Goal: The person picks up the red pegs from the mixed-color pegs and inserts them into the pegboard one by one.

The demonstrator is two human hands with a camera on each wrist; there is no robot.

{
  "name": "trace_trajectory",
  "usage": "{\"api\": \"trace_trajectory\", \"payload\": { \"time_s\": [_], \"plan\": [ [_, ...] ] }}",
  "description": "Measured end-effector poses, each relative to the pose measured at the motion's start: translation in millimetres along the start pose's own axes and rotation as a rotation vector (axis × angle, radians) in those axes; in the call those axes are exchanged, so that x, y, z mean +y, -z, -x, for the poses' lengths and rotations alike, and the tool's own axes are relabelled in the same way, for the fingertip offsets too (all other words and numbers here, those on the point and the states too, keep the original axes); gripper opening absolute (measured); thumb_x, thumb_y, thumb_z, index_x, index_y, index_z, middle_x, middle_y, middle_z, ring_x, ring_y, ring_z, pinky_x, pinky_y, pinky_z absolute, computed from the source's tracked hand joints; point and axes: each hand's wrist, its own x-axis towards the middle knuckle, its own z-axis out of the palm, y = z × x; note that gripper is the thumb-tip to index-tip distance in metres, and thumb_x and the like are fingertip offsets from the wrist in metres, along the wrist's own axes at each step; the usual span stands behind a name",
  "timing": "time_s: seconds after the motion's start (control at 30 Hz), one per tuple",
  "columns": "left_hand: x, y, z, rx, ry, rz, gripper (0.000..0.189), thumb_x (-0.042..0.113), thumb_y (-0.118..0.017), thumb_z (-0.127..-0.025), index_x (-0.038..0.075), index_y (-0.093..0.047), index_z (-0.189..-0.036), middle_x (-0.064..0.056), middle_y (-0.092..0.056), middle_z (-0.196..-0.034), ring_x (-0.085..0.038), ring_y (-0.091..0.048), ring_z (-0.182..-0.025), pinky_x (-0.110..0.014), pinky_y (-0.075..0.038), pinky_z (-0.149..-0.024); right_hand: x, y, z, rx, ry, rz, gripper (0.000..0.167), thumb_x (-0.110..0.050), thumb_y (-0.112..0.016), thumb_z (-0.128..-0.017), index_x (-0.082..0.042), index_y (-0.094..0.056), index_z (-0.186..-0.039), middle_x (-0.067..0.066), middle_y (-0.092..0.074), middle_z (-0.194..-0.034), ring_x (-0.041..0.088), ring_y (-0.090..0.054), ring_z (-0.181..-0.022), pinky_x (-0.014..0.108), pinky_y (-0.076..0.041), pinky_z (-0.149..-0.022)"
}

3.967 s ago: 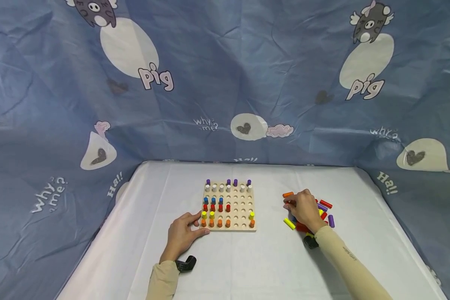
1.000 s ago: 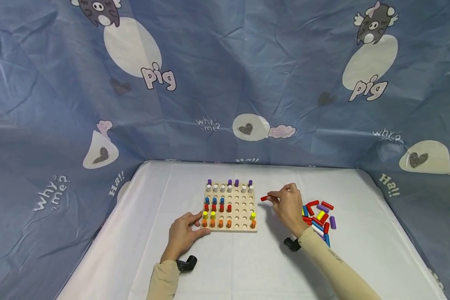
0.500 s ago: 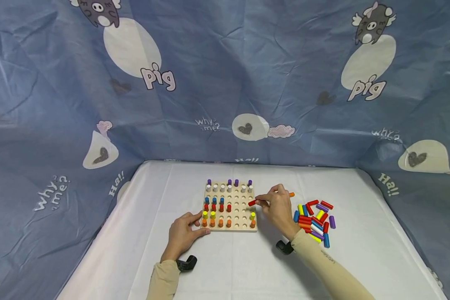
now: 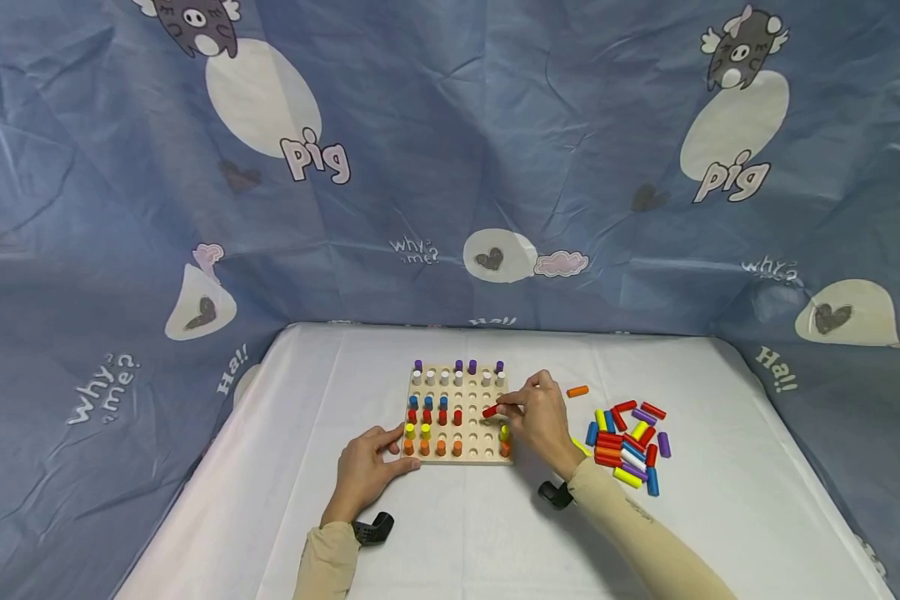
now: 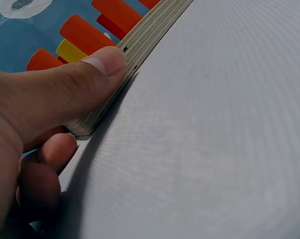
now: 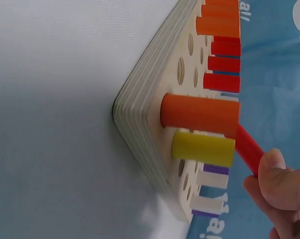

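Observation:
A wooden pegboard (image 4: 481, 442) lies on the table with upright pegs in many of its holes. My left hand (image 4: 366, 467) holds its near left corner; in the left wrist view the thumb (image 5: 85, 82) presses the layered edge beside several orange pegs. Over the right part of the board, my right hand (image 4: 542, 417) pinches a red peg (image 4: 491, 411) by one end. This peg tilts, its free end pointing left and down near the row of standing red pegs (image 4: 457, 417). In the right wrist view an orange peg (image 6: 200, 114) hides the held peg's tip.
Right of the board lies a loose pile of red, blue, yellow, purple and white pegs (image 4: 633, 456). An orange peg (image 4: 577, 391) lies apart behind it. A yellow peg (image 4: 581, 447) is partly covered by the right wrist. Patterned blue cloth (image 4: 390, 283) rises behind the white table (image 4: 450, 533).
From the pile, my right hand has brought a red peg leftward, first beside the board and now over its right columns. The left hand has kept its hold on the corner.

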Motion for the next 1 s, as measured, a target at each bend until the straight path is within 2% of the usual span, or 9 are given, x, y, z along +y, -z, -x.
{"api": "trace_trajectory", "payload": {
  "time_s": [0.13, 0.33, 0.6, 0.73, 1.0],
  "plan": [
    [1.0, -0.9, 0.5, -0.002, -0.001, -0.001, 0.071, 0.038, -0.1, -0.07, 0.015, -0.076, -0.133, 0.01, -0.058, -0.078, -0.007, -0.04, -0.061, -0.024, -0.032, -0.058, -2.3, -4.9, 0.9, -0.048, -0.015, -0.006, 0.008, -0.011, -0.095, -0.078, -0.013, -0.087, -0.081, -0.001, -0.06, -0.065, 0.018, -0.044, -0.078, 0.037, -0.039, -0.071],
    [1.9, -4.1, 2.4, -0.005, 0.009, 0.005, 0.071, 0.038, -0.099, -0.071, 0.014, -0.076, -0.133, 0.01, -0.058, -0.078, -0.007, -0.04, -0.061, -0.024, -0.031, -0.058, -2.5, -13.4, 4.0, -0.092, -0.015, -0.003, 0.009, -0.011, -0.094, -0.077, -0.015, -0.087, -0.079, -0.002, -0.073, -0.066, 0.014, -0.04, -0.073, 0.034, -0.037, -0.068],
    [1.9, -6.3, 3.6, -0.008, 0.001, 0.002, 0.071, 0.039, -0.099, -0.072, 0.014, -0.076, -0.134, 0.009, -0.057, -0.078, -0.006, -0.039, -0.061, -0.024, -0.031, -0.058, -7.2, -17.5, 2.4, -0.115, 0.016, 0.079, 0.01, -0.011, -0.095, -0.075, -0.016, -0.087, -0.077, -0.004, -0.076, -0.068, 0.015, -0.041, -0.072, 0.035, -0.037, -0.069],
    [1.7, -5.6, 3.4, 0.006, -0.014, -0.003, 0.07, 0.038, -0.099, -0.071, 0.014, -0.076, -0.132, 0.01, -0.057, -0.078, -0.005, -0.039, -0.061, -0.024, -0.032, -0.057, -11.3, -20.2, -0.1, -0.112, 0.081, 0.159, 0.01, -0.008, -0.092, -0.076, -0.017, -0.087, -0.077, -0.005, -0.077, -0.07, 0.017, -0.043, -0.074, 0.035, -0.038, -0.067],
    [2.0, -1.5, 0.8, 0.006, -0.004, -0.004, 0.07, 0.039, -0.098, -0.072, 0.013, -0.076, -0.133, 0.008, -0.059, -0.079, -0.005, -0.04, -0.061, -0.024, -0.031, -0.058, -19.9, -26.9, -4.9, -0.037, 0.157, 0.223, 0.012, -0.006, -0.092, -0.075, -0.016, -0.086, -0.075, -0.005, -0.078, -0.071, 0.02, -0.047, -0.075, 0.036, -0.041, -0.07]
  ]
}}
